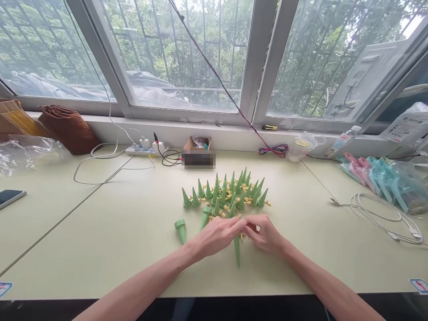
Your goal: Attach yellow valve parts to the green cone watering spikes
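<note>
Both my hands meet over the pale table (pixel 127 227). My left hand (pixel 216 235) is closed round the top of a green cone spike (pixel 237 252) whose tip points toward me. My right hand (pixel 265 234) pinches at the same spot, fingers closed on a small part I cannot make out. Just beyond them stands a cluster of several upright green cones (pixel 227 191) with small yellow fittings (pixel 249 201) among them. Another green cone (pixel 180 229) lies on its side to the left, and one more (pixel 204 217) leans by the pile.
A power strip (pixel 142 150) with white cables, a small cardboard box (pixel 197 145) and red-blue wires (pixel 274 150) line the window sill. A phone (pixel 10 197) lies far left, bagged pink and blue clips (pixel 377 178) and a white cable (pixel 377 211) at right.
</note>
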Demonstrator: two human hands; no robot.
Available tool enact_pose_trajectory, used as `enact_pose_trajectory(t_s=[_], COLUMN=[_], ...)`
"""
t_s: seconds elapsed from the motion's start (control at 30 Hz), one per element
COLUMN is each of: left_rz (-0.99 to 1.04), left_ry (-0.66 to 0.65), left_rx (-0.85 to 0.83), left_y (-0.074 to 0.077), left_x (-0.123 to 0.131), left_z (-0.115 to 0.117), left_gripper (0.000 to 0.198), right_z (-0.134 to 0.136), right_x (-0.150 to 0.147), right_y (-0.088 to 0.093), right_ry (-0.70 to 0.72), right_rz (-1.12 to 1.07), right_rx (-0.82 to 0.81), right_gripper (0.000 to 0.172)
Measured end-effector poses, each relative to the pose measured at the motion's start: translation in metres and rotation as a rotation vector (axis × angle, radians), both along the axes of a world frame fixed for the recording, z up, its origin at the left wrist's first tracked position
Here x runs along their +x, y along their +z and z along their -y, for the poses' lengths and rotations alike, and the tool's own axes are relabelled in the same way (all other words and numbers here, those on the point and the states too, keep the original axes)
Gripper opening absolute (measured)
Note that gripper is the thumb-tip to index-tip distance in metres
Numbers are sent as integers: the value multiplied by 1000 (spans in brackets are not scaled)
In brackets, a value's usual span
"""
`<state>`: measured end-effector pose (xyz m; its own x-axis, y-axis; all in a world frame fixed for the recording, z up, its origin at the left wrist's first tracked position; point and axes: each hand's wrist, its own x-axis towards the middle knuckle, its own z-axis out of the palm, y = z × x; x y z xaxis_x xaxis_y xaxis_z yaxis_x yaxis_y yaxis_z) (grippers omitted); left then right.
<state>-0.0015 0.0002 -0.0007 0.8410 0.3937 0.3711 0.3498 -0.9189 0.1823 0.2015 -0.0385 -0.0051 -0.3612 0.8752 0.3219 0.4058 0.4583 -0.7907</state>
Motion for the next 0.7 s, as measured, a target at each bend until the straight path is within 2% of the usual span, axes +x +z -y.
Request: enact_pose_trajectory(t_s=[0.13, 0.23, 0.33, 0.47, 0.7], left_rz=[89, 102, 73, 8, -81], left_ry=[77, 126, 163, 220, 291], left_rx=[-18, 18, 57, 31, -56], left_y=[1, 2, 1, 2, 9], left_x=[2, 2, 2, 4, 8], left_z=[0, 0, 2, 7, 13], left_gripper=[18, 25, 31, 26, 25], right_z=[-2, -4, -5, -5, -7], right_x=[2, 4, 5, 6, 7], right_y=[1, 3, 5, 6, 4], right_ry=[-47, -128, -216, -302, -344], right_rz=[16, 1, -44, -101, -149], right_rx=[36, 91, 145, 170, 155], right_gripper=[32, 33, 29, 21, 14])
